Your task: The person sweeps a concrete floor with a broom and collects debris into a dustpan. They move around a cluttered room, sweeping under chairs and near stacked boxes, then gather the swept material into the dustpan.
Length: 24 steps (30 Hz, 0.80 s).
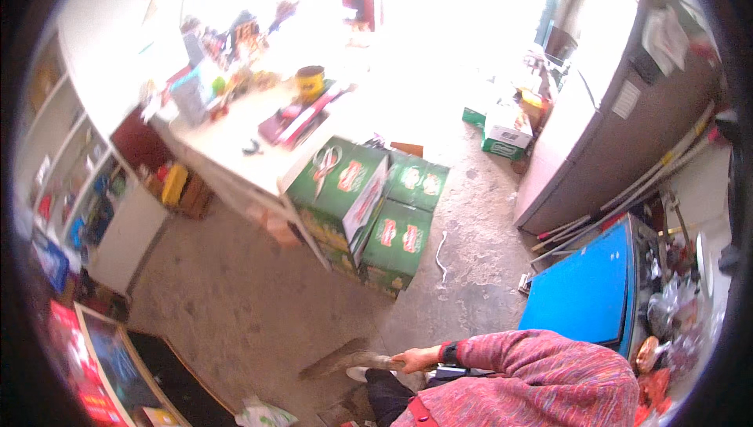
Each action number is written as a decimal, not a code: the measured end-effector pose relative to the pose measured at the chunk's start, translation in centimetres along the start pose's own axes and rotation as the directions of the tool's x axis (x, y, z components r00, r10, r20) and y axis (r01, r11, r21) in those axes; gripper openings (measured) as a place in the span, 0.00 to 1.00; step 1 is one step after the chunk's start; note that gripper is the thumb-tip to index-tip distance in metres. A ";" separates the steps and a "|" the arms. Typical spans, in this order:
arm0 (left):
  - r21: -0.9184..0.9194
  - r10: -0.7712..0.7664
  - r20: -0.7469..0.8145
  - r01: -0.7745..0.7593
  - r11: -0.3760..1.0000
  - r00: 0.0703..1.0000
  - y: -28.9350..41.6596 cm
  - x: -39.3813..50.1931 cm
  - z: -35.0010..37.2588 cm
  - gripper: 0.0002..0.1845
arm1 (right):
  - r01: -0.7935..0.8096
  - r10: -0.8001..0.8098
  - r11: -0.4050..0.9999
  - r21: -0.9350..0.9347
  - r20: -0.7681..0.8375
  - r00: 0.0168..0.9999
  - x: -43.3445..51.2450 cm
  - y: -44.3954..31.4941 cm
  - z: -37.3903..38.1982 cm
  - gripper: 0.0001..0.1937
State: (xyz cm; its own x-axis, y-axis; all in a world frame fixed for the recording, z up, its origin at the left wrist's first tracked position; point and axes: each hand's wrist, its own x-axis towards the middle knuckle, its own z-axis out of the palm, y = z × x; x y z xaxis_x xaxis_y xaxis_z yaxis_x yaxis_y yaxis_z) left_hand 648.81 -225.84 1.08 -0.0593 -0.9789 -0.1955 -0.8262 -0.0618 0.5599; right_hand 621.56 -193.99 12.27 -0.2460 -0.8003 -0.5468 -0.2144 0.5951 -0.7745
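My right hand (417,359), at the end of a red striped knit sleeve, is closed around the narrow end of what looks like a straw hand broom (353,361). The broom is blurred, and its wide dark end points left, low over the concrete floor (235,286). A white shoe (356,374) and a dark trouser leg (388,394) show just under it. My left hand is out of view. Beyond the broom stand green cardboard boxes (397,233) with printing, and scissors (325,168) lie on the upper one.
A cluttered table (229,144) carries a yellow can (310,83). At right are a blue-topped cabinet (576,292), long poles (641,174) and a tall cabinet (600,133). A white strip (440,257) lies on the floor. Shelves (76,150) and a framed panel (126,362) border the left.
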 end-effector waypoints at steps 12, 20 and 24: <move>0.057 0.187 0.107 -0.193 0.979 0.977 7.7 -8.0 -0.5 0.08 | -0.350 0.593 0.774 0.528 -0.411 0.692 -25.3 14.1 -3.3 0.11; 0.009 0.103 0.153 -0.105 0.994 0.983 7.3 -11.3 -0.6 0.09 | 0.253 0.810 0.150 0.956 -0.265 0.523 -35.2 19.2 -4.4 0.09; -0.036 0.043 0.179 -0.037 0.999 0.983 7.5 -11.5 0.2 0.09 | 0.447 0.828 -0.037 0.894 -0.224 0.515 -36.1 20.8 -6.6 0.06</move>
State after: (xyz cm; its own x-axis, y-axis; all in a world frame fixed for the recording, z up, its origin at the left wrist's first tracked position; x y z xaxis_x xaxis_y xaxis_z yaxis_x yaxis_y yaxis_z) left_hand 643.13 -215.01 7.34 -0.1940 -0.9301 -0.3119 -0.8030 -0.0321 0.5951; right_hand 619.75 -152.23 18.04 -0.5154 0.0970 -0.8515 0.7425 -0.4455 -0.5002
